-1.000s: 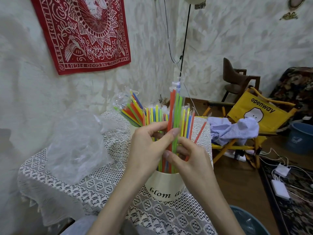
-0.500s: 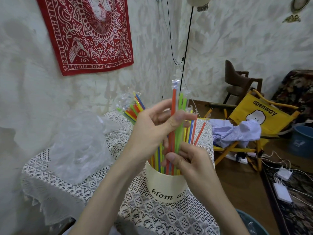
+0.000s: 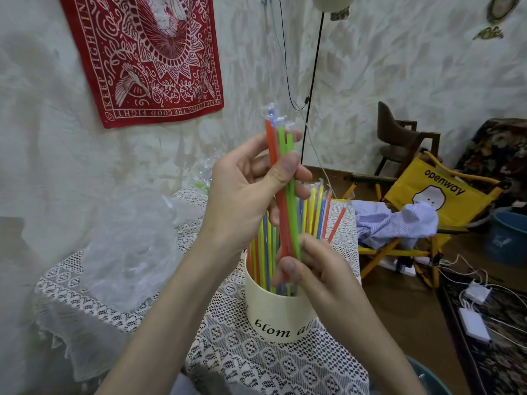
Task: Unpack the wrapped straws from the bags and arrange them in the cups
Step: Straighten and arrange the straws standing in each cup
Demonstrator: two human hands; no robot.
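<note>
A cream cup (image 3: 281,317) with dark lettering stands on the lace tablecloth (image 3: 251,363), holding several wrapped straws (image 3: 316,212) in yellow, blue, green and orange. Above the cup I hold a small bunch of wrapped straws (image 3: 286,195), one orange and two green with a bluish one behind. My left hand (image 3: 245,195) grips the bunch near its upper part, thumb across the front. My right hand (image 3: 316,272) pinches the bunch's lower end at the cup's rim. A further bundle of straws (image 3: 203,182) behind my left hand is mostly hidden.
A crumpled clear plastic bag (image 3: 131,246) lies on the table's left side. To the right stand a yellow folding chair (image 3: 436,192) draped with a striped cloth, a dark chair, a blue bucket (image 3: 507,238) and chargers with cables on the floor. A lamp pole rises behind the table.
Both hands have lifted the small straw bunch upward out of the cup. My left hand slid higher along it, and the view shifted closer.
</note>
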